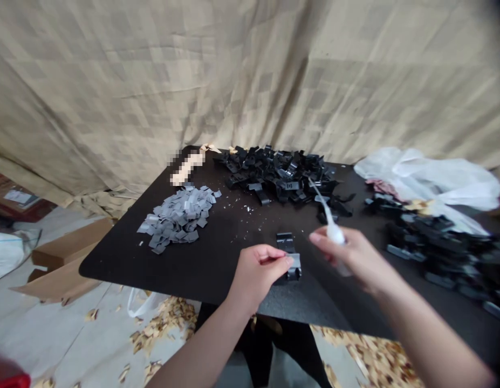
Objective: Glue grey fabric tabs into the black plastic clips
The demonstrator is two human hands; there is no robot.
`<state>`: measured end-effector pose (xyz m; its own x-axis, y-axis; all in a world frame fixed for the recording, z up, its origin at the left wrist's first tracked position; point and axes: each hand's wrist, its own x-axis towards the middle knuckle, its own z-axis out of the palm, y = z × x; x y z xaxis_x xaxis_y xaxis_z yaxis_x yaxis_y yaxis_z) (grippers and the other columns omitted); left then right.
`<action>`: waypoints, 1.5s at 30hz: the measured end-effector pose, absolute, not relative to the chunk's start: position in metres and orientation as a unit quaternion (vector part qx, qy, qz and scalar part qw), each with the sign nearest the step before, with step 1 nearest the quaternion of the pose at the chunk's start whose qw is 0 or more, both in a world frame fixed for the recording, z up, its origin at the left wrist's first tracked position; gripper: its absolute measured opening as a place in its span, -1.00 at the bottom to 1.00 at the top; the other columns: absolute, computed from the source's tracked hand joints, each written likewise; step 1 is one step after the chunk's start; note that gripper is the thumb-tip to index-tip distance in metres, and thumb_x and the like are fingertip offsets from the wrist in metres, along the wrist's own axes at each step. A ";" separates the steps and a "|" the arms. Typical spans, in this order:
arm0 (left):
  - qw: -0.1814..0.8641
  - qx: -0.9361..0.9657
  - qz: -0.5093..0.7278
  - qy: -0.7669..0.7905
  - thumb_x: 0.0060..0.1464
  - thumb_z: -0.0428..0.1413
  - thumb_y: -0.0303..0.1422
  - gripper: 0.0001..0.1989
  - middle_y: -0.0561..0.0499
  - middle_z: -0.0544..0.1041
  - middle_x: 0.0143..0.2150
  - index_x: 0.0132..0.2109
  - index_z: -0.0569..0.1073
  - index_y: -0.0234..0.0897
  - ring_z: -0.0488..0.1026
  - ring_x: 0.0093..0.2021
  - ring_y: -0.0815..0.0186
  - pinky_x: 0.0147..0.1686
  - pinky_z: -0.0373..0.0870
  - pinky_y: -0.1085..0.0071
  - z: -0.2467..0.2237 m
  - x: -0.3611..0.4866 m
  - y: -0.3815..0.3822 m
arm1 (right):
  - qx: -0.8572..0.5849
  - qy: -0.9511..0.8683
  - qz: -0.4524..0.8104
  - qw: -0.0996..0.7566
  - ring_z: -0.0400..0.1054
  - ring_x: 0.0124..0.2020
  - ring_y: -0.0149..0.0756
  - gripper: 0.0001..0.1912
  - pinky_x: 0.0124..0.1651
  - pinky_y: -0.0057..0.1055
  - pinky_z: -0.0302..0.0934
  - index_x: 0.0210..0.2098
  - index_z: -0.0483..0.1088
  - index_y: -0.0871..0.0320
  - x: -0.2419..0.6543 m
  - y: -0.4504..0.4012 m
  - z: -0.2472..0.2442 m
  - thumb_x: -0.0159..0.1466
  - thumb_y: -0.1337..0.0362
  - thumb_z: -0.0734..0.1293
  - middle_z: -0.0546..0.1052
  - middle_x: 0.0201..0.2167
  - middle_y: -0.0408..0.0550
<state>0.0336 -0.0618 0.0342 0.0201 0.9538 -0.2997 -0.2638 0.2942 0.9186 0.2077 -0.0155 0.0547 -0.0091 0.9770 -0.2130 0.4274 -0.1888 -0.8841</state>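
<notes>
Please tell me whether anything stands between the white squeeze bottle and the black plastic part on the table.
Nothing visible: only bare dark tabletop lies between the white squeeze bottle in the right hand and the black plastic part, which the left hand touches.

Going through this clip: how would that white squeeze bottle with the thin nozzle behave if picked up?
Probably light, since the right hand seems to grip the white squeeze bottle with just its fingers. The long, slender nozzle looks likely to flex or bend if knocked.
</notes>
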 end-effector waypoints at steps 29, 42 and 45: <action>0.422 0.467 0.592 0.504 -0.10 0.16 -0.46 -0.98 -0.06 0.40 -0.18 -0.42 0.49 -0.31 0.45 -0.21 0.30 -0.20 0.43 0.43 0.025 0.036 -0.070 | -0.602 -0.286 0.520 0.535 0.08 -0.68 -0.51 -0.64 -0.64 -0.59 -0.07 -0.48 0.36 0.26 0.141 -0.071 0.006 -0.12 0.09 0.43 0.25 -0.74 -0.20; 0.438 0.469 0.538 0.547 -0.18 0.22 -0.30 -0.84 -0.01 0.48 -0.39 -0.44 0.50 -0.31 0.40 -0.40 0.36 -0.41 0.32 0.50 0.024 0.021 -0.047 | -0.615 -0.327 0.496 0.519 0.03 -0.69 -0.53 -0.68 -0.67 -0.58 -0.09 -0.42 0.37 0.23 0.142 -0.078 0.003 -0.03 0.10 0.39 0.25 -0.71 -0.22; 0.427 0.468 0.540 0.554 -0.18 0.22 -0.31 -0.85 -0.01 0.48 -0.39 -0.44 0.48 -0.31 0.41 -0.36 0.34 -0.37 0.33 0.48 0.024 0.024 -0.047 | -0.614 -0.327 0.500 0.515 0.04 -0.68 -0.52 -0.70 -0.66 -0.58 -0.08 -0.43 0.37 0.23 0.142 -0.080 0.008 -0.03 0.11 0.39 0.24 -0.70 -0.22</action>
